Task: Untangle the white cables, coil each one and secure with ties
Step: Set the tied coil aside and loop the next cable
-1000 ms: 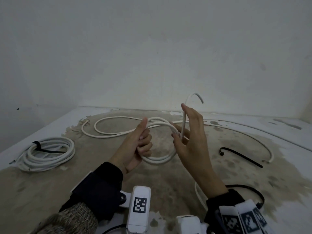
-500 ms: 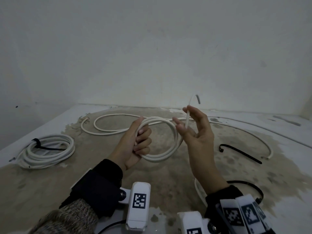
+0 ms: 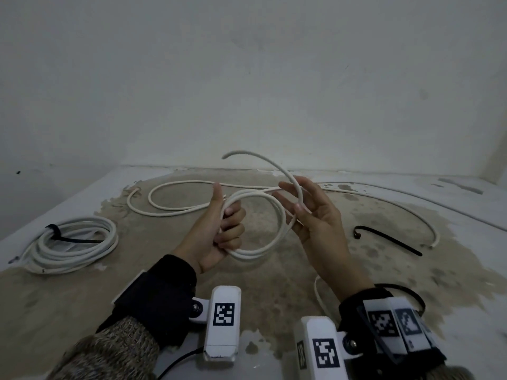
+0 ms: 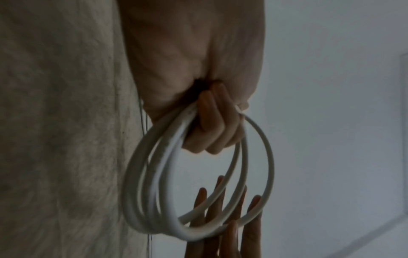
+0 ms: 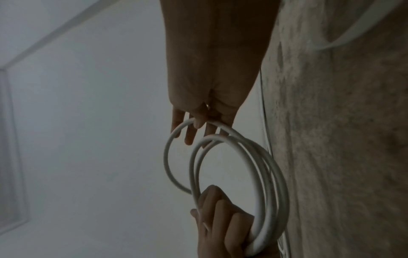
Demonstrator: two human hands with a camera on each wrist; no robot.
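Observation:
My left hand point(image 3: 227, 229) grips a coil of white cable point(image 3: 277, 229) held above the floor, fingers curled round its left side and thumb straight up. My right hand point(image 3: 301, 212) sits at the coil's right edge and pinches the cable's free tail point(image 3: 274, 165) between thumb and spread fingers. The tail arches up and over to the left. The left wrist view shows several turns of the coil point(image 4: 150, 192) hanging from the curled fingers point(image 4: 212, 125). In the right wrist view the outermost turn point(image 5: 167, 157) crosses the right fingers point(image 5: 189, 136).
A finished white coil point(image 3: 71, 242) with a black tie point(image 3: 55, 231) lies at the left. Loose white cable point(image 3: 178, 198) snakes across the stained floor behind my hands and away to the right point(image 3: 411, 212). Two black ties point(image 3: 384, 239) point(image 3: 406, 294) lie on the right.
The free tail has swung from pointing up to arching over to the left. My right hand has spread its fingers and shifted slightly right. The left hand keeps its grip.

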